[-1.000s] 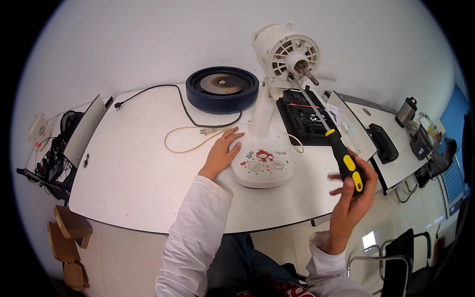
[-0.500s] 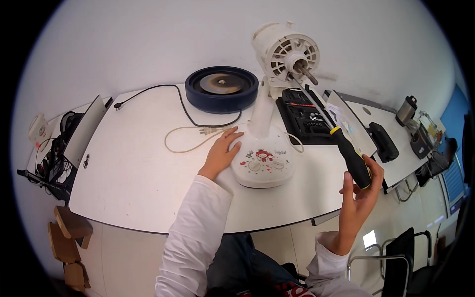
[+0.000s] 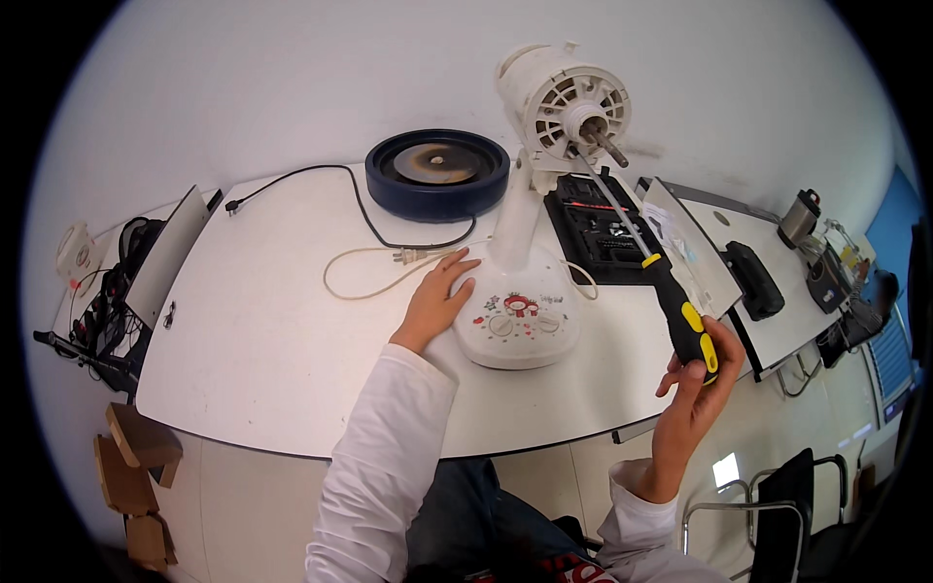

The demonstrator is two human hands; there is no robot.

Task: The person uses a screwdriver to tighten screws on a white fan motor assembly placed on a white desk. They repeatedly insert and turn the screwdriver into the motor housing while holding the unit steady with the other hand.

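A white electric fan without blades or guard stands on the table, its motor head [image 3: 569, 102] tilted toward me with a metal shaft sticking out. My left hand [image 3: 436, 300] lies with fingers spread on the left side of the fan's base [image 3: 520, 325], which bears printed cartoon figures and two knobs. In my right hand [image 3: 698, 389], the fingers close round the handle end of a long black and yellow screwdriver [image 3: 677, 309]. Its shank slants up to the left, and the tip reaches into the front of the motor head below the shaft.
A dark blue round heater-like appliance [image 3: 437, 199] with a black cord [image 3: 362, 209] sits behind on the left. Near the fan lie its pale cord [image 3: 335, 284] and an opened black tool case [image 3: 593, 243]. A side table at right holds a black case [image 3: 754, 280].
My right hand has turned the screwdriver, so yellow grip patches now show on its handle. The handle end has shifted slightly left and down. My left hand stays on the base.
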